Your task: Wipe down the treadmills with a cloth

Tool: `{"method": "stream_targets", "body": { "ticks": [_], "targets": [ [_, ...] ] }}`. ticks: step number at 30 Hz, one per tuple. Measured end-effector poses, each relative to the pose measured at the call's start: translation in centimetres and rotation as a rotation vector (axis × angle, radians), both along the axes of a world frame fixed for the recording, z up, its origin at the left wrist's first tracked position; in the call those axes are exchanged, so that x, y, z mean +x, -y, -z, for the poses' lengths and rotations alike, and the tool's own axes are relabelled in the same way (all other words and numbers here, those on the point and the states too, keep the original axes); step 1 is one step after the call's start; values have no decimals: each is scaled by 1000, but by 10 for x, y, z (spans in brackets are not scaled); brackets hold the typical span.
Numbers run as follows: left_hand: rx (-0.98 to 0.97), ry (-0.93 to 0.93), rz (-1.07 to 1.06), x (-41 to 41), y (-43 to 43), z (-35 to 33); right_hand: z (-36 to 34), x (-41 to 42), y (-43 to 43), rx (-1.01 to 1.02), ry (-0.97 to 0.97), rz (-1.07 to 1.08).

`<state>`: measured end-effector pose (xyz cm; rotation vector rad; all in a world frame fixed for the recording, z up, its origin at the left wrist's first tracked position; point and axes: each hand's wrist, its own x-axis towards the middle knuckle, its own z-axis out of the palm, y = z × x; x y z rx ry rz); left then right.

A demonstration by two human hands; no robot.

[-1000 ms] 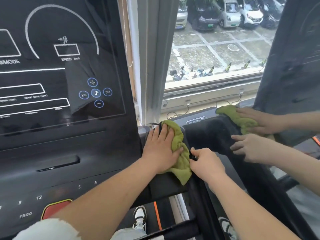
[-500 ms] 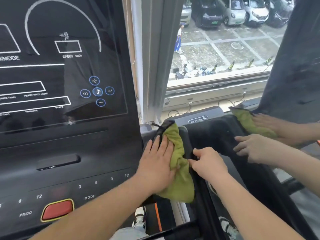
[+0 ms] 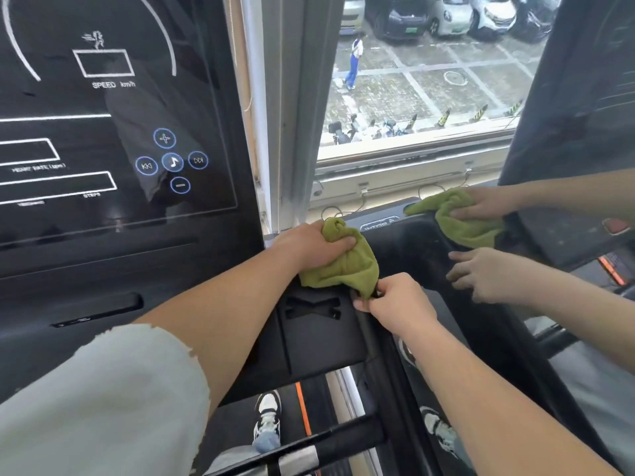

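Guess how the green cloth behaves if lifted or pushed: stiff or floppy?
Likely floppy: the green cloth bunches into folds under the left hand gripping it. Probably light, being thin fabric. Its nappy surface should drag rather than slide.

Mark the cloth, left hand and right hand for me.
cloth (image 3: 345, 267): head view, its bunched middle.
left hand (image 3: 309, 245): head view, back of the hand.
right hand (image 3: 398, 304): head view, back of the hand.

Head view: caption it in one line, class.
Left hand grips green cloth against the treadmill; right hand pinches the cloth's lower corner.
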<state>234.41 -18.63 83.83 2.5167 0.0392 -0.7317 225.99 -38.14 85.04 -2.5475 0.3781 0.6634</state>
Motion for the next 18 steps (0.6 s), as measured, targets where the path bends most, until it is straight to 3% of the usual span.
{"method": "stream_targets", "body": {
  "ticks": [6,11,18],
  "targets": [
    [261,329,105,-57,9,10,9,-37,-4,-56,172,42],
    [204,345,192,-125,20,16,12,-62,15,289,211,296],
    [228,426,329,-212,36,21,-2,-98,22,267,204,200]
  ]
}}
